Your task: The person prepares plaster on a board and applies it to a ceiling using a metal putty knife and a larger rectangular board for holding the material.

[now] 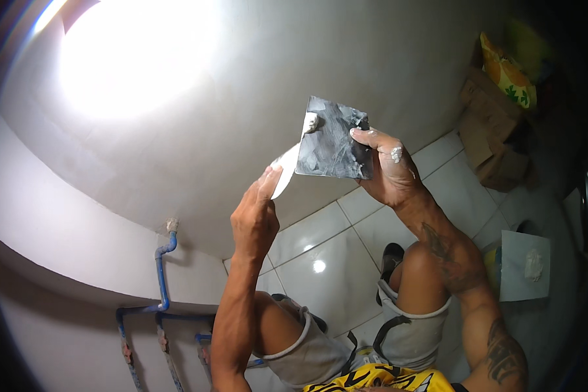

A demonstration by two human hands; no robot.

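My right hand (395,170) grips a dark, flat square plate (336,145) by its right edge, thumb on top. White paste is smeared over the plate, and a thick dab of paste (311,122) sits at its left edge. Pale residue marks my right thumb and the base of the hand. Closed around a thin white blade-like scraper (286,171), my left hand (255,208) is just left of the plate. The scraper's upper end meets the plate's left edge near the dab; its grip is mostly hidden by my fingers.
A grey wall (261,78) fills the far side, with a bright light glare at upper left. Blue pipes (161,271) run along the left wall. White floor tiles (320,255) lie below. Cardboard boxes (490,130), a yellow bag (508,75) and a pale sheet with powder (516,261) are at right.
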